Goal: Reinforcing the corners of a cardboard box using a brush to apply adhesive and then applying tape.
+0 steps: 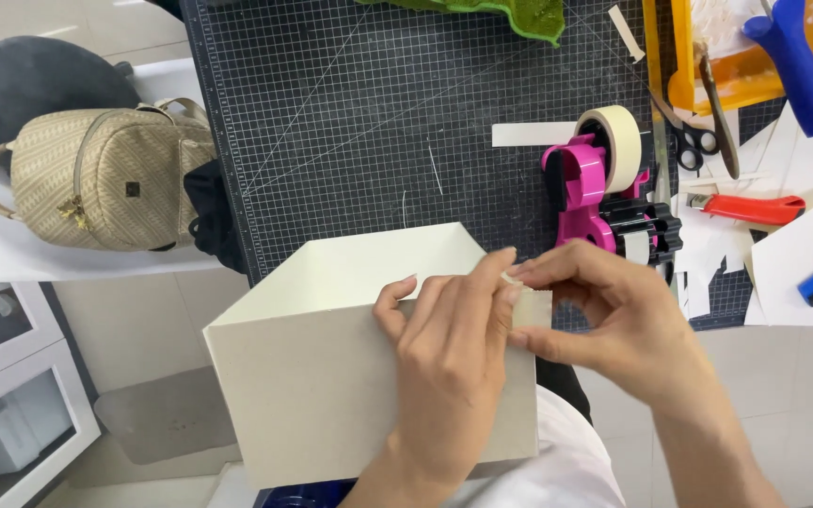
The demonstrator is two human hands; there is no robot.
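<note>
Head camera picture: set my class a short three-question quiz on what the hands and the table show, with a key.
1. True or false: both hands touch the cardboard box.
2. Which thing stands nearest the right hand? A) pink tape dispenser B) beige backpack C) scissors
3. What does the right hand pinch at the box's corner?

Key
1. True: the left hand presses flat on the box's side, and the right hand grips its right corner.
2. A
3. A strip of pale tape, held between thumb and fingers against the corner.
</note>
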